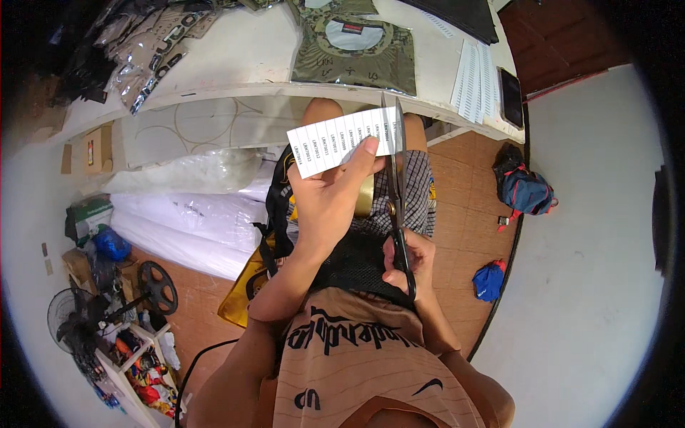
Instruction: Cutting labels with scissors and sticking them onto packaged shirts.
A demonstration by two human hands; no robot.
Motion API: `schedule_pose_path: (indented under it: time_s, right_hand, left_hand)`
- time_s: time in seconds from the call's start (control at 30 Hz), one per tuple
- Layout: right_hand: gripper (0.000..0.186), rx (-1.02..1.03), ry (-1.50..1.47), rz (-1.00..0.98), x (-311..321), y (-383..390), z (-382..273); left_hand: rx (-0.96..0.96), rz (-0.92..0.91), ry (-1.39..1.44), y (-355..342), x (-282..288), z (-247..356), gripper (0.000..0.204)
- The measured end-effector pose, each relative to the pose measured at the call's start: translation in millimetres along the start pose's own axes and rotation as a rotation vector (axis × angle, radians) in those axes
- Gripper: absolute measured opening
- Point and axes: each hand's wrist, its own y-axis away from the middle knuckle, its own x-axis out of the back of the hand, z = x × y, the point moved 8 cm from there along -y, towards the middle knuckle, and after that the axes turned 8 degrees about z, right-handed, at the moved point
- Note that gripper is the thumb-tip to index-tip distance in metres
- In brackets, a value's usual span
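Note:
My left hand (330,196) pinches a strip of white paper labels (321,151), printed in rows, between thumb and fingers. It is held up over my lap, just in front of the table edge. My right hand (419,258) grips black-handled scissors (394,189), their blades pointing away from me. The blades lie across the right end of the label strip, slightly apart at the tips. My left fingers under the paper are mostly hidden.
On the white table (235,78) lie a bagged camouflage shirt (382,60), more bagged shirts (153,53), label sheets (477,78) and a phone (510,96). A blue-and-red bag (526,191) rests on the floor at right. White plastic-wrapped bundles (189,228) and a fan (68,321) stand left.

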Motion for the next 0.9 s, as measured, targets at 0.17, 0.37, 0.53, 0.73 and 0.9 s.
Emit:
schedule_pose_path:
  time_s: [0.17, 0.37, 0.53, 0.73, 0.9]
  right_hand:
    - [0.050, 0.032, 0.010, 0.010, 0.1, -1.3, -2.0]
    - [0.054, -0.006, 0.096, -0.003, 2.9, 0.3, 1.5]
    - [0.043, 0.082, 0.087, 0.006, 1.0, -1.9, -6.2]
    - [0.041, 0.101, 0.062, 0.040, 2.9, -1.1, -8.3]
    - [0.043, 0.080, 0.121, 0.052, 5.5, -0.5, -5.5]
  left_hand:
    - [0.033, 0.004, 0.057, 0.9, 0.2, -1.0, 0.023]
    - [0.003, 0.016, 0.047, 2.2, -0.1, 1.1, 0.023]
    - [-0.014, 0.014, -0.019, 2.5, -0.8, 0.0, 0.026]
    - [-0.014, 0.003, -0.006, 2.4, 0.3, -2.3, 0.026]
    - [-0.003, 0.001, -0.005, 2.0, -0.1, -3.8, 0.025]
